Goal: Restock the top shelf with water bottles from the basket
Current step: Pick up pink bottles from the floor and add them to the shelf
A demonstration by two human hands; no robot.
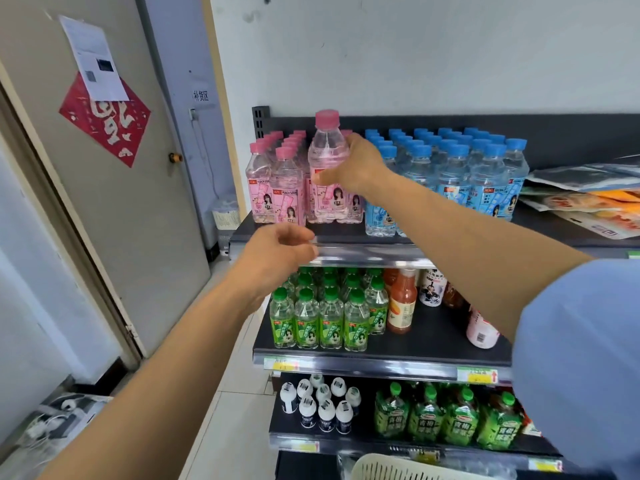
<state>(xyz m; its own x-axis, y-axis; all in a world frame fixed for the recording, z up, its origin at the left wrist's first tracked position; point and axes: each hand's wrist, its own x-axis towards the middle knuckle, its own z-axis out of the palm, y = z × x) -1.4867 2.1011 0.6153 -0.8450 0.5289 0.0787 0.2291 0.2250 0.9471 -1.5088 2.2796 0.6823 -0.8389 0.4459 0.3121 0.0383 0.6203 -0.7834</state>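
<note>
My right hand (356,164) grips a pink-capped peach soda water bottle (325,150) around its middle, upright at the front of the top shelf (346,233), among the other pink-capped bottles (277,181). Blue-capped bottles (457,171) fill the shelf to the right of it. My left hand (277,254) hovers in front of the shelf's front edge with its fingers loosely curled, holding nothing. The rim of a cream basket (398,467) shows at the bottom of the view, below the shelves.
Green-capped bottles (322,317) and sauce bottles (401,303) stand on the second shelf. Small white bottles (322,403) and green drink packs (446,417) fill the third. Flat snack packets (585,195) lie at the top shelf's right. A door (104,168) stands to the left.
</note>
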